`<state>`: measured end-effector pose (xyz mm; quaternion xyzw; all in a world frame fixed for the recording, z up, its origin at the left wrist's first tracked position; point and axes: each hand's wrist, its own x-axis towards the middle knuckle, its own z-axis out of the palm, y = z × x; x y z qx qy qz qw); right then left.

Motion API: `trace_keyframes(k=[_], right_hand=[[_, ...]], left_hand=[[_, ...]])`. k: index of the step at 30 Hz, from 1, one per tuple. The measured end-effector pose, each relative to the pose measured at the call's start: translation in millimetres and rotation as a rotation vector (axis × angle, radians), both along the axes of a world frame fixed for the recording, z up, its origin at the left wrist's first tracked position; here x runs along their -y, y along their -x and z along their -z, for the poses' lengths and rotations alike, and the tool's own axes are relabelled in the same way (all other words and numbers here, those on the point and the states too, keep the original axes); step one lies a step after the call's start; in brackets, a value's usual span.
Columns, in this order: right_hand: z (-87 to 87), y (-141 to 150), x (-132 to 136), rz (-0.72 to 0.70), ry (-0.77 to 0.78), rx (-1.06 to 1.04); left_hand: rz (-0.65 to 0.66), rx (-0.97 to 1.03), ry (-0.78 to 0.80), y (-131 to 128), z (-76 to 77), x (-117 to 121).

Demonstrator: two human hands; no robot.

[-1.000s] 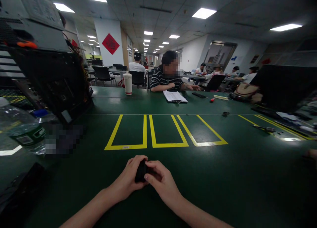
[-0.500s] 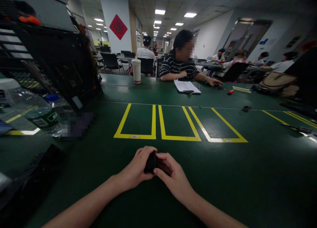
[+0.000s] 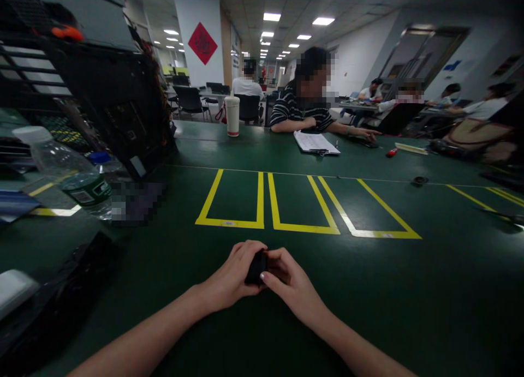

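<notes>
Both hands meet over the green tabletop (image 3: 172, 262), around one small black object (image 3: 256, 269) whose kind I cannot make out. My left hand (image 3: 233, 274) wraps it from the left, with the fingers over its top and far side. From the other side, my right hand (image 3: 293, 289) pinches its right edge, the thumb at the near side and the fingers curled behind. Much of the object is hidden by the fingers. In front of the hands, yellow tape (image 3: 305, 229) marks several outlines on the table.
At left stand a dark computer case (image 3: 118, 104), a clear water bottle (image 3: 67, 172) and a crumpled black bag (image 3: 61, 300). Across the table are a white cup (image 3: 233, 117), a clipboard with papers (image 3: 315, 142) and a seated person in a striped shirt (image 3: 282, 107).
The whole view has shifted slightly, so the scene sits further right. Both hands stay closed around the black object, whose visible part has turned a little between the fingers.
</notes>
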<state>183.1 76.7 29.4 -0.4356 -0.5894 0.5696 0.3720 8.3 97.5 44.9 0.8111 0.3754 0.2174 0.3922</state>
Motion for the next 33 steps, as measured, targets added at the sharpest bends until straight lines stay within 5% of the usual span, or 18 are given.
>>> trace_keyframes(k=[9,19,33], right_hand=[[0.9,-2,-4,0.0,0.007,-0.019],[-4.4,-4,-4,-0.08,-0.057,0.017],[-4.4,-2,-3,-0.078,-0.024,0.12]], left_hand=[[-0.033,0.01,-0.068,-3,15.8,-2],[0.012,-0.016,-0.003,0,-1.2,0],[0.012,-0.018,-0.001,-1,2.9,0]])
